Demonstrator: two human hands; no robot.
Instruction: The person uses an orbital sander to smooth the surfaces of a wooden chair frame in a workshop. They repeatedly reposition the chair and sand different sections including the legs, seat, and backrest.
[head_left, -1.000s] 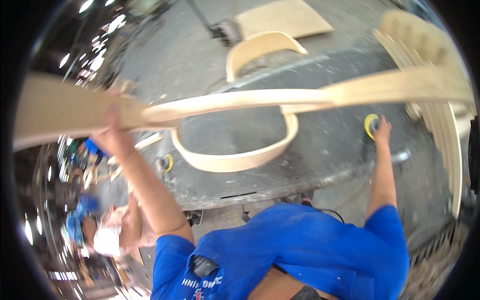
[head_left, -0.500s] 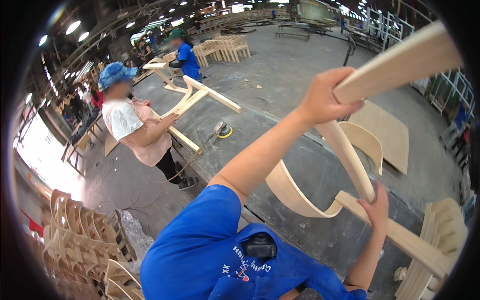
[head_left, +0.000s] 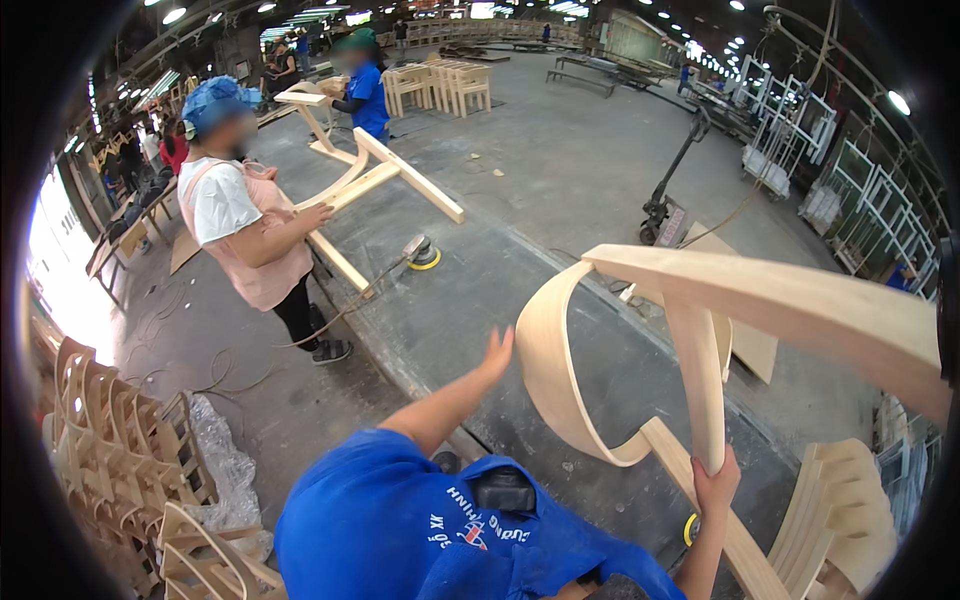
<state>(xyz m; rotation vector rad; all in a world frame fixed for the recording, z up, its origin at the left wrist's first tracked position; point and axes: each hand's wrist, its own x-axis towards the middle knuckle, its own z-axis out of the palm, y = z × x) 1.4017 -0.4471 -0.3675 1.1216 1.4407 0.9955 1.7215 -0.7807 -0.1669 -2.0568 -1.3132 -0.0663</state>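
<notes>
the right hand [head_left: 716, 484] has its grip clamped on an upright rail of the curved wooden chair frame [head_left: 640, 340], held up over the dark table [head_left: 480, 290], while the left hand [head_left: 497, 352] is spread open just left of the frame's bent back, apparently not touching it. this looks like turning the frame mid-handling, and lowering it would call for a second hold. no containers show; stacked frames [head_left: 110, 440] stand far left of it.
</notes>
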